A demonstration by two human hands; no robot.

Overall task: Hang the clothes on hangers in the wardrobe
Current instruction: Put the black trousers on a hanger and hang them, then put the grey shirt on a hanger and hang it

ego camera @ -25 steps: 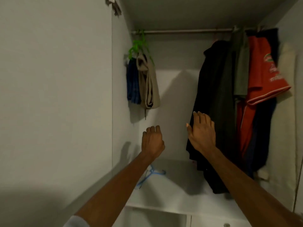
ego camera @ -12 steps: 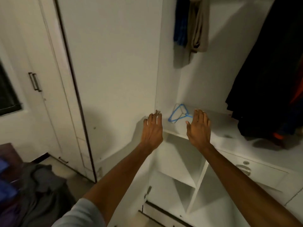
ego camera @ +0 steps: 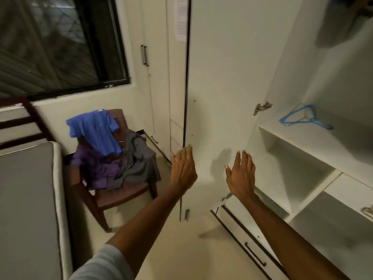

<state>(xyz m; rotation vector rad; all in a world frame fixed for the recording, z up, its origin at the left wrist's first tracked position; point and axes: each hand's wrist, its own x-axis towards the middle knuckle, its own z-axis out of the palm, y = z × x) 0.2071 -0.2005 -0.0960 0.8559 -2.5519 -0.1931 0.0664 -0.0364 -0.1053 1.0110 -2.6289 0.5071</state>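
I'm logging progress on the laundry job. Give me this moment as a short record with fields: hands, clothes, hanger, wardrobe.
hands: left hand and right hand both open, raised, holding nothing
clothes: blue shirt draped over the chair back; purple clothes and grey clothes heaped on the seat
hanger: blue hanger lying bare on the wardrobe shelf
wardrobe: door open

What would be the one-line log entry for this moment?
left hand: open, empty | right hand: open, empty | blue hanger: on shelf | clothes: on chair
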